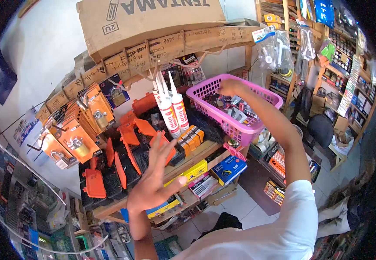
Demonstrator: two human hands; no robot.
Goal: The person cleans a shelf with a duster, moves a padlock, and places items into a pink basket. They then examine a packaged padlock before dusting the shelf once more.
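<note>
Hands are seen at two heights before a crowded shelf [205,149]. The left hand [155,180] is raised in open air, palm turned toward the shelf, fingers [159,149] spread wide and straight, thumb [177,182] stuck out to the side; nothing is held. Its forearm rises from the bottom edge, wrist slightly bent back. Just behind the fingertips, orange cases [129,134] and black boxes are stacked; contact cannot be told.

The right arm, in a white sleeve [296,208], is stretched up and forward, elbow nearly straight. The right hand [230,86] is placed at the far rim of a pink basket [263,125], which stands on the shelf top, right of three upright sealant tubes [170,112]. The fingers are curled downward over the rim; whether the rim or an item inside is gripped cannot be told. Small packets [235,110] lie in the basket under the forearm. Padlock cards [73,143] hang at left, below a cardboard box [149,19].
</note>
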